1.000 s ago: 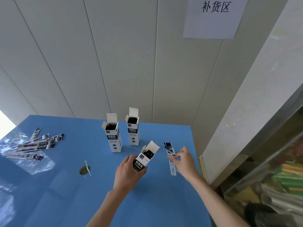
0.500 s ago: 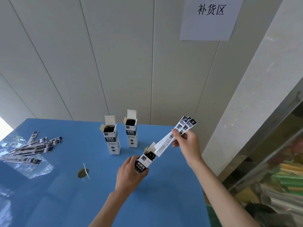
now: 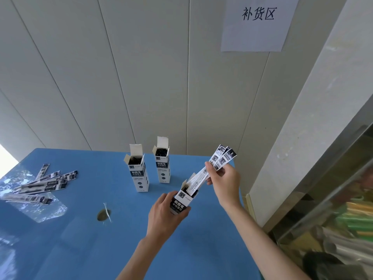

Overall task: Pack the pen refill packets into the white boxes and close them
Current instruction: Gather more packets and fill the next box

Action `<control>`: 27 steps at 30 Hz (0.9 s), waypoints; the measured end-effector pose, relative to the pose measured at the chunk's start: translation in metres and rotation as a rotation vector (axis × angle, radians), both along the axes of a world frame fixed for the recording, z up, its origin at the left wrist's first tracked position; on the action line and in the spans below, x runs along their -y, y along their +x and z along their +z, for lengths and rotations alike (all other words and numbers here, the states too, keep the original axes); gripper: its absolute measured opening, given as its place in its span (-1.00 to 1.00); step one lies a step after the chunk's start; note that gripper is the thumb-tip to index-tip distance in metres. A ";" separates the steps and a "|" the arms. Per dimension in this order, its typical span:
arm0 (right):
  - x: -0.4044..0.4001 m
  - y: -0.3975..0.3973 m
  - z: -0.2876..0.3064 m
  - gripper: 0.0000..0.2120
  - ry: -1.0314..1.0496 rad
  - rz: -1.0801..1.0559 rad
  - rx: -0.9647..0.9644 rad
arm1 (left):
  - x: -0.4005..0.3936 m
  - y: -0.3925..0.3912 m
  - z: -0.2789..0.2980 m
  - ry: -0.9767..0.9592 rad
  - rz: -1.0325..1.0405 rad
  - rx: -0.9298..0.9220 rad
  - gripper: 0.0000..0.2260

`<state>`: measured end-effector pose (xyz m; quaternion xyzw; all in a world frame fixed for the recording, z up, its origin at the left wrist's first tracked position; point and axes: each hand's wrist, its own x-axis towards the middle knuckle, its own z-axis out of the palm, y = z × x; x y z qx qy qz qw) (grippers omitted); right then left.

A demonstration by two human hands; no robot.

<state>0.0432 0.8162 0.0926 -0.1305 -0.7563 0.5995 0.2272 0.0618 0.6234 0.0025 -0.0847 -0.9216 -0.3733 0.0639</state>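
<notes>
My left hand [image 3: 164, 214] grips a white box [image 3: 182, 200] with a dark label, tilted to the right, its top flap open. My right hand [image 3: 223, 181] pinches a small bunch of pen refill packets [image 3: 219, 161] near their upper ends; their lower ends sit inside the box's open mouth. Two more white boxes stand upright with flaps open on the blue table [image 3: 84, 245]: one at the left [image 3: 139, 172], one behind it to the right [image 3: 162, 161]. Both show dark refills inside.
A loose pile of refill packets [image 3: 43, 182] lies at the table's left side on a sunlit patch. A small round hole with a white tie [image 3: 104, 215] is in the tabletop. Shelving with coloured stock [image 3: 343, 219] stands at the right. A paper sign [image 3: 257, 23] hangs on the wall.
My right hand picked the packets up from the table beside the box, raised them and pushed their lower ends into the box's mouth. My left hand kept hold of the tilted box.
</notes>
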 end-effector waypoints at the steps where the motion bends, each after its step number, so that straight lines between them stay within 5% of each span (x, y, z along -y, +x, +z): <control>1: 0.000 0.001 0.000 -0.76 -0.004 0.018 0.003 | -0.001 0.000 0.001 0.003 0.000 -0.002 -0.51; 8: 0.006 0.003 0.004 -0.69 -0.031 0.212 0.086 | -0.002 0.001 0.005 0.011 -0.006 -0.007 -0.46; 14: 0.003 0.002 -0.001 -0.68 0.148 0.452 0.388 | -0.001 0.001 0.009 0.020 0.007 0.010 -0.50; 20: -0.003 0.001 0.002 -0.81 0.002 0.336 0.262 | 0.001 -0.001 0.007 0.001 0.020 0.017 -0.50; 23: -0.007 0.000 0.000 -0.96 0.097 0.416 0.249 | -0.001 -0.002 0.007 0.000 0.016 0.023 -0.51; 27: -0.007 0.002 -0.007 -0.92 0.186 0.509 0.287 | -0.006 -0.004 0.008 0.009 -0.002 0.036 -0.50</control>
